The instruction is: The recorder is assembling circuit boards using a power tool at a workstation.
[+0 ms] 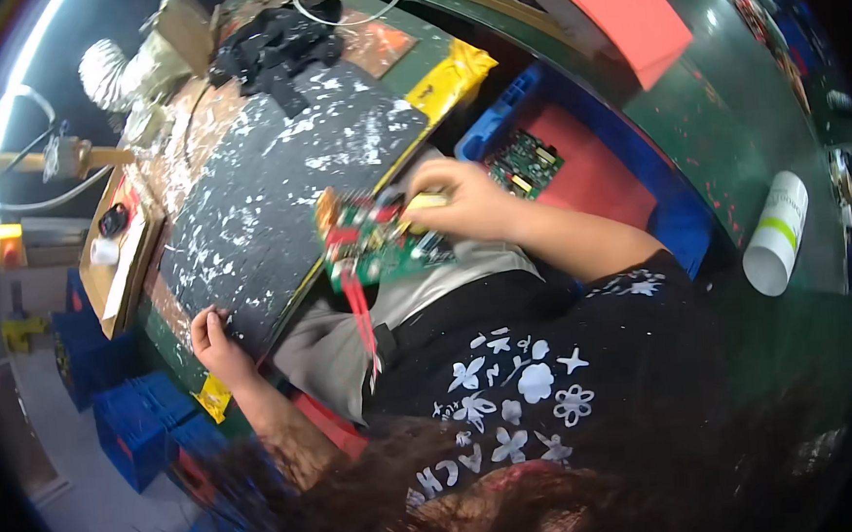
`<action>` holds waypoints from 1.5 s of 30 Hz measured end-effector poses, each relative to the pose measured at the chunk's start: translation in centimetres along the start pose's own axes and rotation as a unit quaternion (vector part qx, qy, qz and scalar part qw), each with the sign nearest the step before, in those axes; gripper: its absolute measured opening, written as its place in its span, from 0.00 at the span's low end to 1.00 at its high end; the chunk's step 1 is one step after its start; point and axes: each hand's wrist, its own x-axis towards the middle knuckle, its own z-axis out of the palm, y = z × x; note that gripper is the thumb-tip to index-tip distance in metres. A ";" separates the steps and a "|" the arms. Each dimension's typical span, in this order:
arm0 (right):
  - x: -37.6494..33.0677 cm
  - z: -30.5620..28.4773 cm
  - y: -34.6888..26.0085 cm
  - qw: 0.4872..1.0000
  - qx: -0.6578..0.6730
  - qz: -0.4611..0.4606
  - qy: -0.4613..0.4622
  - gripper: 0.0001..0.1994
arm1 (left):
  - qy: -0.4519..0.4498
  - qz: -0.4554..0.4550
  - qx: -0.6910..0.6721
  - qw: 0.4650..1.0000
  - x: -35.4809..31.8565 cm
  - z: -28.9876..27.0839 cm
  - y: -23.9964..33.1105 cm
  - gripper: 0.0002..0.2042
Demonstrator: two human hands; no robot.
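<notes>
The green circuit board (376,242) is held at the near edge of the speckled mat (275,187) by the right hand (456,198), closed on it, w/ the left hand (218,345) just resting on the mat, fingers bent & holding nothing, so the board could be dropped if that one grip slips.

Up past the grip there's a dark mat (274,178) splattered with white flecks, with a black crumpled rag (276,43) at its far end and yellow tape (449,79) along the edge; just right of the grip, a second green circuit board (525,162) sits in a blue tray (681,216) on a red liner. Way off right a white roll with a green stripe (777,233) lies on the green table (728,101); blue crates (133,420) are stacked down left on the floor.
</notes>
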 end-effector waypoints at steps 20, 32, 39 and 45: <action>-8.4 -24.1 31.8 0.820 -0.394 0.332 0.247 0.17 | 0.023 0.040 0.054 0.997 -0.8 0.1 -0.2 0.09; -9.4 -23.0 33.3 0.842 -0.389 0.307 0.214 0.20 | -0.001 0.054 0.085 0.995 0.3 0.1 -0.2 0.10; -8.9 -22.8 32.3 0.838 -0.388 0.333 0.193 0.21 | -0.002 0.057 0.076 0.995 -0.1 0.0 -0.1 0.10; -10.7 -22.1 32.7 0.793 -0.410 0.370 0.257 0.28 | -0.002 0.048 0.069 0.996 -0.2 0.2 -0.2 0.10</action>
